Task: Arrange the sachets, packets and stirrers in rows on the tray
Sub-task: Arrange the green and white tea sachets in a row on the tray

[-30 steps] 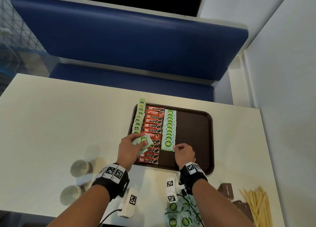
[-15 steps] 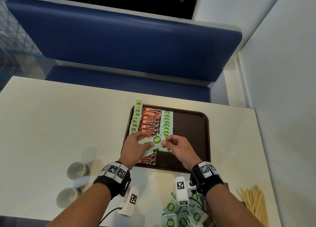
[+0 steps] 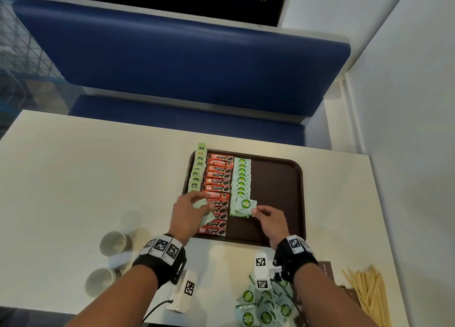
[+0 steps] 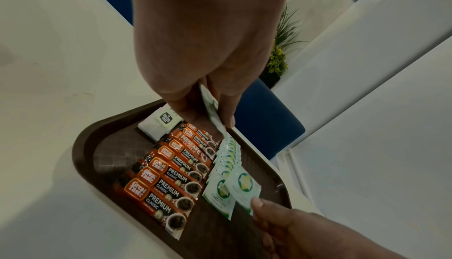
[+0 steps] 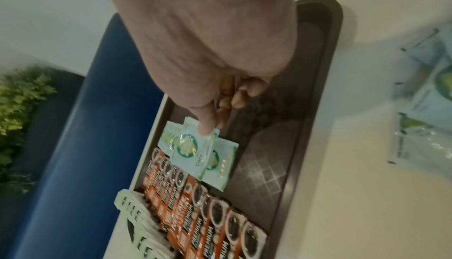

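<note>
Two paper cups (image 3: 115,243); one sugar sachet (image 3: 244,207) pinched in right hand (image 3: 270,222).

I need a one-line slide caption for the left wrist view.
Left hand holds spare sachets while right hand lays a sugar sachet on the tray.

White table (image 3: 73,179) carries brown tray (image 3: 301,203); 2 paper cups (image 3: 115,243); loose sachets (image 3: 261,307); wooden stirrers (image 3: 369,294).

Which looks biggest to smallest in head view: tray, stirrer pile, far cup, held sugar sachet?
1. tray
2. stirrer pile
3. far cup and sugar sachet in the right hand: too close to rank.
</note>
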`<action>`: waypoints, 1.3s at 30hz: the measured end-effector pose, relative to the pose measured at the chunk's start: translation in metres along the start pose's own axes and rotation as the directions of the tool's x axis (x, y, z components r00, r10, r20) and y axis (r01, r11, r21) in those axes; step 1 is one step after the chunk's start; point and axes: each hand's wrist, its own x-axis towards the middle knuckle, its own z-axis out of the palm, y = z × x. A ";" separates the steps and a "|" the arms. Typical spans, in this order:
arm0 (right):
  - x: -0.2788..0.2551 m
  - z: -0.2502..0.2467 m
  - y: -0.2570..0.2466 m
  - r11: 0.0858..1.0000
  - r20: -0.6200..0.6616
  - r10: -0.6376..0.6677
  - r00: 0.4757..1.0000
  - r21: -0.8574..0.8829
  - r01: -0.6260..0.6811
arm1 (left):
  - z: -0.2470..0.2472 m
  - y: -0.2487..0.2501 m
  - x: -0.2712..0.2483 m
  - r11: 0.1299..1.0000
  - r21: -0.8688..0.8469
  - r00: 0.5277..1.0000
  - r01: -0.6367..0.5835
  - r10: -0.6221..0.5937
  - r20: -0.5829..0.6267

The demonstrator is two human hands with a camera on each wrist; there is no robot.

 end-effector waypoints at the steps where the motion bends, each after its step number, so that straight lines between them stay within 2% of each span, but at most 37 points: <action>1: 0.002 0.005 0.006 1.000 -0.006 0.019 1.000 -0.021 -0.020 | 0.000 0.000 -0.001 1.000 -0.006 1.000 0.006 -0.006 0.005; 7: 0.007 0.024 0.027 0.980 -0.046 0.092 0.995 -0.171 -0.098 | -0.002 -0.001 -0.004 0.999 -0.040 0.999 0.029 -0.029 0.018; 14: 0.007 0.025 0.025 0.929 -0.087 0.081 0.993 -0.355 -0.107 | -0.004 -0.003 -0.006 0.999 -0.030 1.000 0.030 -0.030 0.003; 18: 0.007 0.027 0.024 0.912 -0.100 0.080 0.992 -0.394 -0.114 | -0.004 -0.002 -0.006 0.999 -0.029 1.000 0.028 -0.028 0.005; 32: 0.001 0.028 0.017 0.936 -0.133 0.071 0.989 -0.333 -0.112 | -0.001 0.001 -0.008 0.999 -0.020 0.999 0.041 -0.041 0.013; 37: -0.018 0.018 -0.010 0.992 -0.157 -0.005 0.988 -0.123 -0.014 | 0.003 0.010 -0.009 1.000 0.012 0.987 0.008 -0.010 0.163; 39: -0.027 0.015 -0.026 0.998 -0.072 -0.059 0.996 -0.006 0.058 | 0.006 0.015 -0.012 0.999 0.020 0.982 -0.048 0.044 0.183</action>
